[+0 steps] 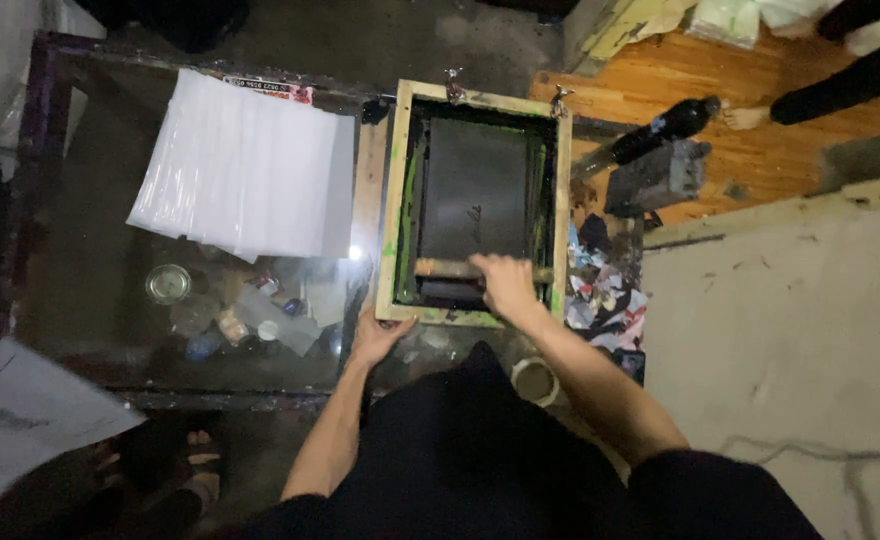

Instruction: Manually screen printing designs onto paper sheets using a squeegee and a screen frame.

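We hold a wooden-handled squeegee across the near end of the dark mesh inside a pale wooden screen-printing frame smeared with green ink. The frame lies flat at the right end of a glass-topped bench, its far edge fixed by two metal hinge clamps. Inside the frame the squeegee spans almost the full width, so there is little room sideways, while open mesh runs away from us toward the clamps.

Our right hand is curled over the squeegee handle, fingers wrapped on top of it. Our left hand rests at the near left corner of the frame, fingers spread loosely against the wooden edge; we cannot tell whether it grips or only steadies.

To the left of the frame, near but apart, a stack of white sheets lies on the glass, tilted to the bench edges. Through the glass below it we see a round jar lid and small jumbled containers. To the right of the frame crumpled ink-stained rags fill the bench edge, and a white cup stands just below our right forearm. Beyond, on a wooden floor, lie a black bottle and another person's bare foot. A loose white paper sits at the lower left.
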